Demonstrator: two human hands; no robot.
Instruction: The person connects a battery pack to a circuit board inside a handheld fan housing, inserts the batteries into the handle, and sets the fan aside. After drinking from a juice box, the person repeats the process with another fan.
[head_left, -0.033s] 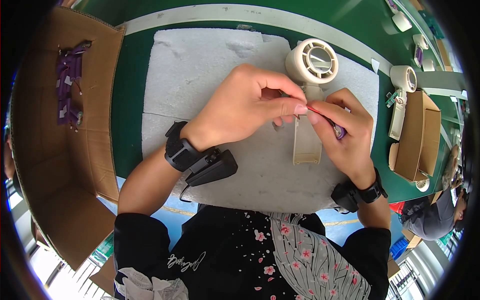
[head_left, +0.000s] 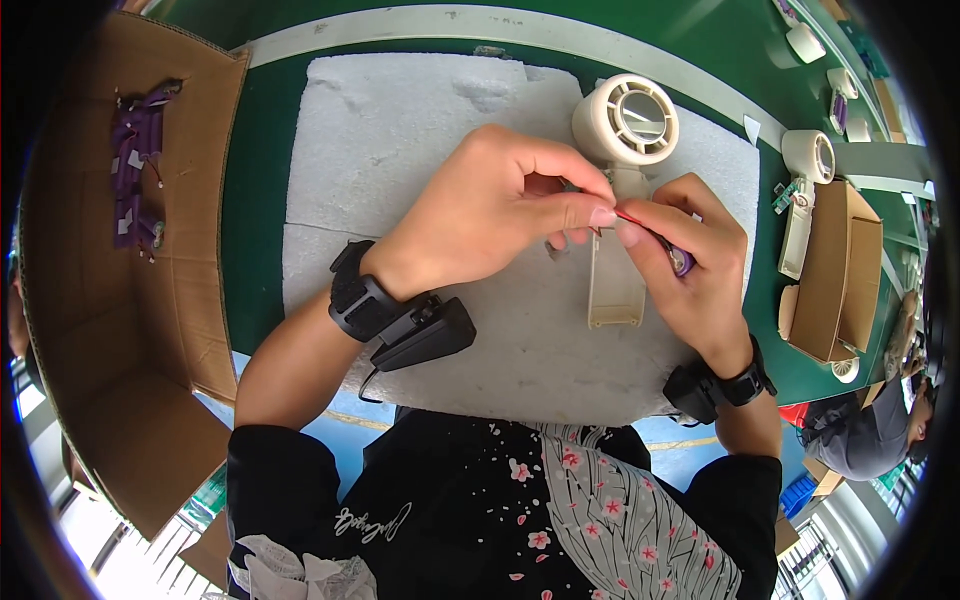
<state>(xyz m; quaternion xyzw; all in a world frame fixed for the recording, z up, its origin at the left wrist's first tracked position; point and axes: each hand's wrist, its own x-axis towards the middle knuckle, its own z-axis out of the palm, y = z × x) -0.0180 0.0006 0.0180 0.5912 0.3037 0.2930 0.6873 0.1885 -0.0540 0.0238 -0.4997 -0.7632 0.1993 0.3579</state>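
White foam [head_left: 390, 140] beneath red wire [head_left: 629, 217], aslant toward lower right, both hands [head_left: 490, 210] [head_left: 705, 275] a-pinch.

left: carton [head_left: 198, 210], battery packs [head_left: 137, 165] inside | centre: foam sheet [head_left: 480, 340], fan housing [head_left: 597, 122] on it | right: smaller carton [head_left: 820, 270]

A worker's left hand [head_left: 490, 215] and right hand [head_left: 700, 255] pinch a red wire [head_left: 628, 217] over a cream handheld-fan housing [head_left: 617, 280] on white foam [head_left: 400, 150], near boxed purple battery packs [head_left: 135, 165].

Black shirt [head_left: 450, 480]: bore white cursive lettering [head_left: 373, 523]. Purple cells [head_left: 155, 135]: bore small white labels [head_left: 135, 161]; no text legible.
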